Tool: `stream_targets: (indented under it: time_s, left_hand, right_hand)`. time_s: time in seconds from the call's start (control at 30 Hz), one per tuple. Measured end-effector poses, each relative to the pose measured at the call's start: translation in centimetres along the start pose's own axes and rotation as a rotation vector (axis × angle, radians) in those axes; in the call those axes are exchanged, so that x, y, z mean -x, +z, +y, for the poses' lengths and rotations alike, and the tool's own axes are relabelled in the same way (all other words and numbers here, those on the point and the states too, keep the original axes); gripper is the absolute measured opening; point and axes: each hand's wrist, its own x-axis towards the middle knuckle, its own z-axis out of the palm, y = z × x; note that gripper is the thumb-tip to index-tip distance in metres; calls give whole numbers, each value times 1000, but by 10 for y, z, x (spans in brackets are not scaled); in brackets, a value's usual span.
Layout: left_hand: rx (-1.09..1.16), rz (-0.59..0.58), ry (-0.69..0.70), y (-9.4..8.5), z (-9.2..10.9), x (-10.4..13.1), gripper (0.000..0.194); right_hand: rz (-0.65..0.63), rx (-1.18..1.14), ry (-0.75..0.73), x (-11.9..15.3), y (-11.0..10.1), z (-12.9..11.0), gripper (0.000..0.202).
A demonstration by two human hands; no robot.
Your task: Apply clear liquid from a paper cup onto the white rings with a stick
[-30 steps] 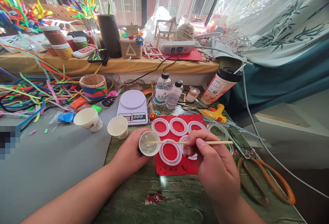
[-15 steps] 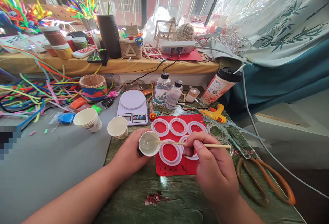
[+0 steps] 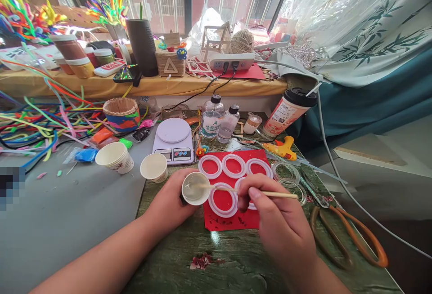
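Note:
My left hand point(image 3: 173, 199) is wrapped round a paper cup point(image 3: 196, 202), whose mouth tips toward me and shows a clear liquid inside. Between the thumb and fingers of my right hand point(image 3: 275, 213) is a thin wooden stick point(image 3: 280, 194); its far end dips into the liquid. Beneath and beyond the hands lies a red sheet point(image 3: 232, 225) bearing several white ring-shaped molds point(image 3: 209, 166). My right hand partly hides one mold. Left of the held cup stands another paper cup point(image 3: 154, 168), and behind it a digital kitchen scale point(image 3: 173, 141).
Two clear bottles, the larger one labelled point(image 3: 211, 123), stand behind the red sheet. To the right are a yellow glue gun point(image 3: 285, 148), large scissors point(image 3: 357, 233) and a lidded drink cup point(image 3: 286, 112). Stacked paper cups point(image 3: 115, 158) and pipe cleaners point(image 3: 30, 123) occupy the left.
My right hand has shifted slightly left with the stick, and the stick's tip has moved within the cup. My left hand and its cup have stayed nearly still.

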Motion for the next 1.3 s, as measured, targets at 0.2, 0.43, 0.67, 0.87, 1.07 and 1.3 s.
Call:
stream_targets:
  time_s: [0.2, 0.43, 0.67, 0.87, 1.07, 1.3]
  left_hand:
    - [-10, 40, 14, -2, 2, 0, 48]
    - [14, 69, 16, 0, -4, 3, 52]
    - [60, 84, 68, 2, -11, 0, 51]
    - [73, 97, 109, 0, -10, -1, 52]
    - [39, 120, 169, -1, -14, 0, 53]
    - [74, 136, 219, 0, -17, 0, 54]
  right_hand:
    - [97, -109, -120, 3, 2, 1, 29]
    - [127, -142, -206, 0, 7, -5, 28]
    - [116, -35, -86, -3, 9, -32, 24]
    - [22, 89, -51, 17, 6, -45, 20]
    - [11, 157, -63, 42, 19, -46, 24]
    - [4, 285, -78, 43, 28, -55, 17]
